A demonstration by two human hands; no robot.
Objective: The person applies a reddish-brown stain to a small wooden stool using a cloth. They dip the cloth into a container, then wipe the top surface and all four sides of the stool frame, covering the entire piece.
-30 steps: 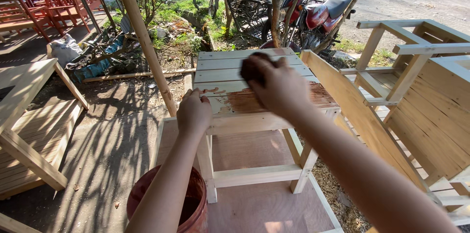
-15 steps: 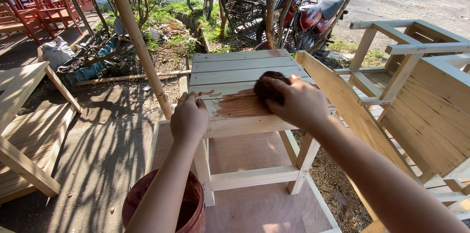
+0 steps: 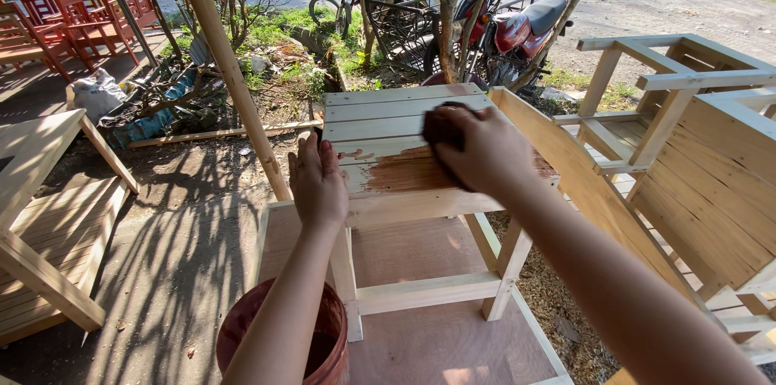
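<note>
- Right hand [image 3: 485, 150] clamps dark stain pad [image 3: 440, 128] on slatted tabletop [image 3: 388, 122]; stain could go patchy w/ uneven strokes.
- Left hand [image 3: 318, 183], fingers flat, steadies the edge; bucket [image 3: 331, 328] below could tip.

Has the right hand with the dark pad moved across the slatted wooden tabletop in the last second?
Yes. The right hand slid nearer, onto the reddish-brown stain patch.

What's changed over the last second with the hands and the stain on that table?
The right hand with its dark pad came down from above the wooden table onto the slats, wiping back toward the stained patch. The left hand stayed on the table's left edge; the bucket stayed put.
</note>
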